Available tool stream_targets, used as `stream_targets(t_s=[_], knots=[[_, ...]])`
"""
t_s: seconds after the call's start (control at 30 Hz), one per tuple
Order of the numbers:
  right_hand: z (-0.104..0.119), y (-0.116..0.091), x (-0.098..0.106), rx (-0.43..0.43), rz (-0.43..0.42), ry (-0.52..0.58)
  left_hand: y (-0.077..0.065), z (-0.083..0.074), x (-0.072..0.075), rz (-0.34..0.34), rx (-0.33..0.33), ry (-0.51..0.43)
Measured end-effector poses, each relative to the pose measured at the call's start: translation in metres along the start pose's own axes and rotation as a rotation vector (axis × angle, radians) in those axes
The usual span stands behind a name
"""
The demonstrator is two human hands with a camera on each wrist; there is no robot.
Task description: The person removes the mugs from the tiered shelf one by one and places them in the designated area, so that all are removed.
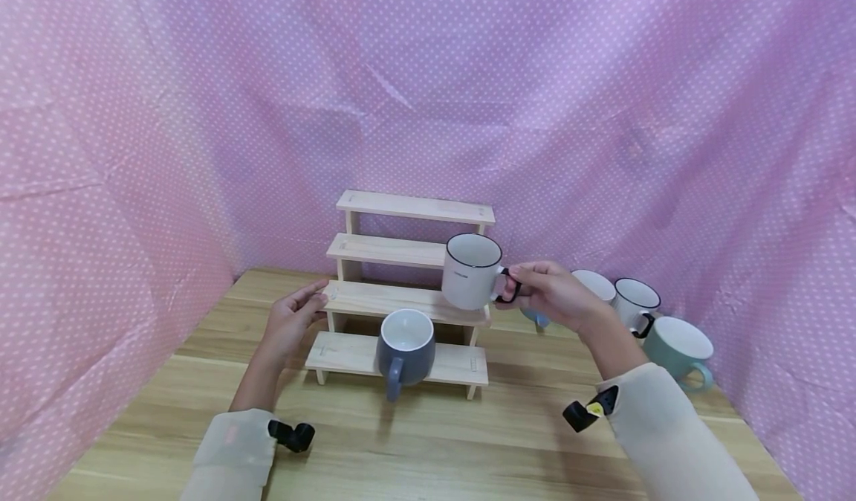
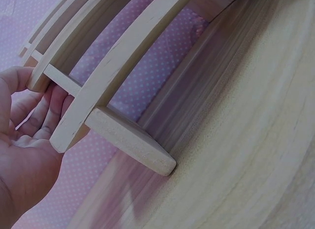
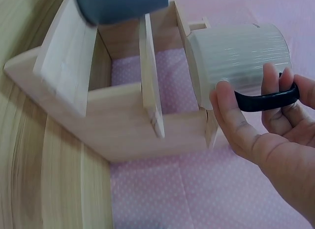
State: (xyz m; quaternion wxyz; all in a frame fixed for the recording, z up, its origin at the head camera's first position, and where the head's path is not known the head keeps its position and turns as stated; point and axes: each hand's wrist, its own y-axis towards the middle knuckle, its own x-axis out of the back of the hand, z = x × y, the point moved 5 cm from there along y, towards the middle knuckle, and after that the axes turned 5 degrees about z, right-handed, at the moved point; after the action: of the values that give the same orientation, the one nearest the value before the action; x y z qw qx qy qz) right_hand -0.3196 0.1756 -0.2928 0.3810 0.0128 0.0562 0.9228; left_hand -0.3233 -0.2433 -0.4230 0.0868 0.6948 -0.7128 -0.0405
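A four-tier wooden step rack (image 1: pixel 391 302) stands on the table. My left hand (image 1: pixel 289 322) pinches the left end of its second tier from the bottom; the left wrist view shows the thumb at the board's end (image 2: pixel 38 80) and the fingers curled beneath. By its black handle, my right hand (image 1: pixel 551 293) holds a white mug (image 1: pixel 468 282) with a black rim, upright at the right part of that tier. Whether the mug's base touches the board I cannot tell. On the lowest tier sits a grey-blue mug (image 1: pixel 405 352), handle towards me.
Right of the rack, partly behind my right arm, stand a white mug (image 1: pixel 594 284), a black-rimmed white mug (image 1: pixel 631 304) and a green mug (image 1: pixel 677 348). A blue mug (image 1: pixel 540 318) is mostly hidden by my right hand. Pink dotted cloth (image 1: pixel 428 99) hangs behind the wooden table (image 1: pixel 428 449).
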Motion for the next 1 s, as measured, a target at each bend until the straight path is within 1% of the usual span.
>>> stream_targets(t_s=[0.17, 0.27, 0.4, 0.5, 0.57, 0.83, 1.0], knots=[[-0.001, -0.017, 0.012, 0.016, -0.014, -0.02, -0.001, -0.001, 0.001, 0.005, 0.013, 0.0], [-0.002, -0.028, 0.018, 0.032, 0.001, 0.014, -0.001, -0.002, 0.0, 0.005, 0.015, 0.0], [-0.003, -0.04, 0.024, 0.074, 0.044, 0.087, -0.001, -0.002, 0.0, 0.006, 0.009, 0.0], [-0.004, -0.049, 0.029, 0.11, 0.072, 0.112, -0.001, -0.001, 0.0, 0.003, 0.002, -0.003], [-0.005, -0.055, 0.033, 0.118, 0.075, 0.117, -0.001, -0.001, 0.001, 0.006, -0.003, 0.0], [-0.014, -0.083, 0.051, 0.112, 0.066, 0.095, 0.0, 0.001, 0.001, 0.003, -0.001, -0.011], [-0.019, -0.104, 0.062, 0.124, 0.022, 0.107, 0.0, 0.0, 0.0, 0.003, -0.002, -0.007]])
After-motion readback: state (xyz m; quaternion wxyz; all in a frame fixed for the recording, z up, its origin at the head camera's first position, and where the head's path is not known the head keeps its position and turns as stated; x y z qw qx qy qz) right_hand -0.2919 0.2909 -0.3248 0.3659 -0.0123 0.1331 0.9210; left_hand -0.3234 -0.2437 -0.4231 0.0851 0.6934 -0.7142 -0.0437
